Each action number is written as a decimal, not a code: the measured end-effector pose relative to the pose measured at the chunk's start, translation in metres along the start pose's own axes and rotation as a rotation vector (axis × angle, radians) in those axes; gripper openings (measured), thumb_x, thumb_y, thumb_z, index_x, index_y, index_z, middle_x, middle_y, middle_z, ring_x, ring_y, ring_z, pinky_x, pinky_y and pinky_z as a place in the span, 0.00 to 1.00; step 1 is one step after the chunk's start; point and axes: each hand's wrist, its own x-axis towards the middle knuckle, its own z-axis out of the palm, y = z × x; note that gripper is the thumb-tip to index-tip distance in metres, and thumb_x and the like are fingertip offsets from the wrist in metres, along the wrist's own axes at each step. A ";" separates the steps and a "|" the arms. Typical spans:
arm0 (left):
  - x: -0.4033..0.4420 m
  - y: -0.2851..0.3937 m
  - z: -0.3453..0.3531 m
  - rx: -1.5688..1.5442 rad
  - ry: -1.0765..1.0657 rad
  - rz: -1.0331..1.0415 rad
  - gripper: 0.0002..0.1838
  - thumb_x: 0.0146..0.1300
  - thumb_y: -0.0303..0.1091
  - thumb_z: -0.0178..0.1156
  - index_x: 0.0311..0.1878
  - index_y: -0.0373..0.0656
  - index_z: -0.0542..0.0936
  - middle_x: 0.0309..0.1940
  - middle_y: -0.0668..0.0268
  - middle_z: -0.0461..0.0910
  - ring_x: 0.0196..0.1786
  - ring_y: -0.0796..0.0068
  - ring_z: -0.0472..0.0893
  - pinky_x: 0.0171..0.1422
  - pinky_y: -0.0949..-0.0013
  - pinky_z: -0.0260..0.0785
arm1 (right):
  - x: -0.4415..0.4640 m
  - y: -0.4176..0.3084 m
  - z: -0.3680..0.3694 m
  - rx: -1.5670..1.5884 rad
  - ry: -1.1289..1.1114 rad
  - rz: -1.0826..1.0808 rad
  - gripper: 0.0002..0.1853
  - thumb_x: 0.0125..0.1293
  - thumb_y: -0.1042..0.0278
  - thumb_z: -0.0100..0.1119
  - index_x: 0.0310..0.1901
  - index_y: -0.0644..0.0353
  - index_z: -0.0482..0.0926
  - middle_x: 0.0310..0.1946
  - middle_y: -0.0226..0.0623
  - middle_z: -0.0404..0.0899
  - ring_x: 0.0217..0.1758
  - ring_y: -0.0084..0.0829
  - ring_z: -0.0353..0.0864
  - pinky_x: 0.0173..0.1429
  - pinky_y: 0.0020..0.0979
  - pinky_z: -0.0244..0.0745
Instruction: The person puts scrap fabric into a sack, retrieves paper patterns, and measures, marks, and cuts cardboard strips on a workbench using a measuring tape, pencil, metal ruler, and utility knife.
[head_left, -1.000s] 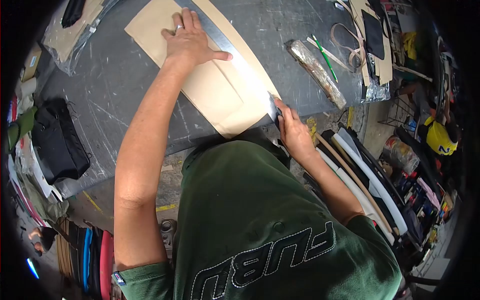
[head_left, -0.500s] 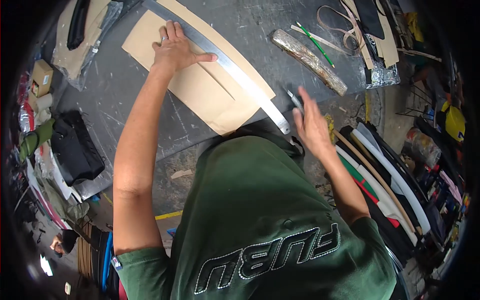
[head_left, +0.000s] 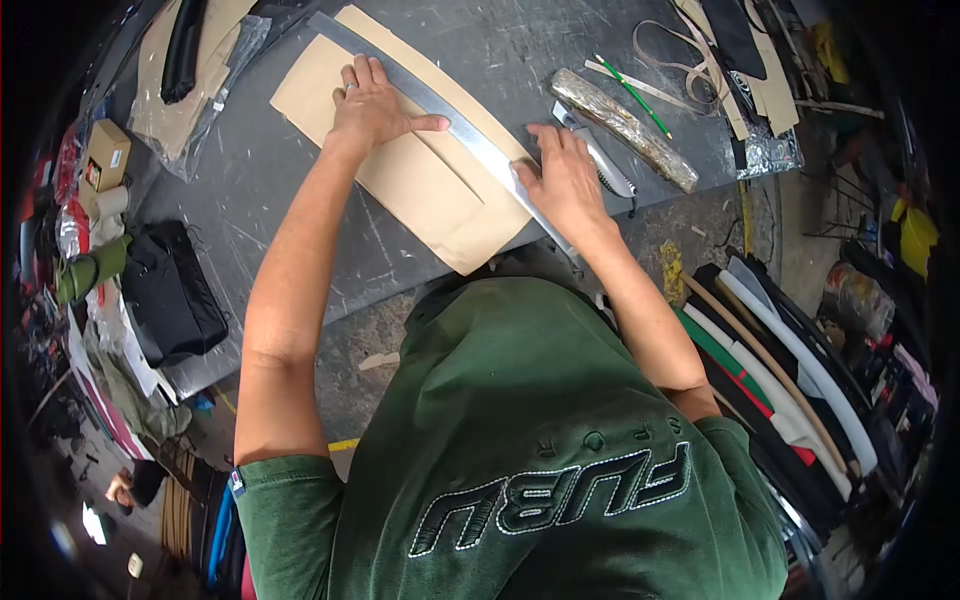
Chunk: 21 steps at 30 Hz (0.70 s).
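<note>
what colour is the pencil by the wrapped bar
The pencil is green, clearest in the head view.

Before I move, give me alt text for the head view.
The left hand lies spread on tan paper, thumb on a metal ruler; the right hand, open, is at the ruler's lower part. A utility knife lies beside the right hand on the dark table, near a wrapped bar and green pencil.

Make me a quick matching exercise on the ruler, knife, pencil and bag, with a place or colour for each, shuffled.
1. Ruler
2. Knife
3. Pencil
4. Bag

A. Green
B. Between the right hand and the wrapped bar
C. Black
D. Across the brown sheet, with the left hand on it

Pairs: 1-D, 2-B, 3-A, 4-C
</note>
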 end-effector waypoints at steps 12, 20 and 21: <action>-0.006 -0.021 -0.016 -0.493 0.265 0.295 0.39 0.61 0.58 0.68 0.72 0.49 0.73 0.59 0.47 0.74 0.57 0.45 0.80 0.60 0.49 0.76 | 0.000 -0.024 0.022 -0.017 0.013 0.142 0.13 0.62 0.70 0.65 0.49 0.59 0.82 0.40 0.46 0.83 0.50 0.50 0.82 0.57 0.52 0.74; -0.014 -0.024 -0.003 -0.505 0.278 0.525 0.11 0.71 0.35 0.60 0.51 0.47 0.87 0.43 0.54 0.84 0.46 0.48 0.85 0.51 0.52 0.79 | -0.018 -0.042 0.006 0.037 0.087 0.206 0.10 0.65 0.65 0.69 0.42 0.61 0.86 0.32 0.39 0.80 0.37 0.37 0.81 0.44 0.36 0.75; -0.012 -0.025 -0.003 -0.505 0.286 0.533 0.11 0.71 0.35 0.60 0.51 0.47 0.87 0.43 0.54 0.84 0.46 0.48 0.85 0.51 0.52 0.79 | -0.018 -0.045 0.000 0.034 0.097 0.207 0.10 0.65 0.65 0.69 0.42 0.61 0.86 0.32 0.39 0.80 0.37 0.37 0.81 0.44 0.36 0.75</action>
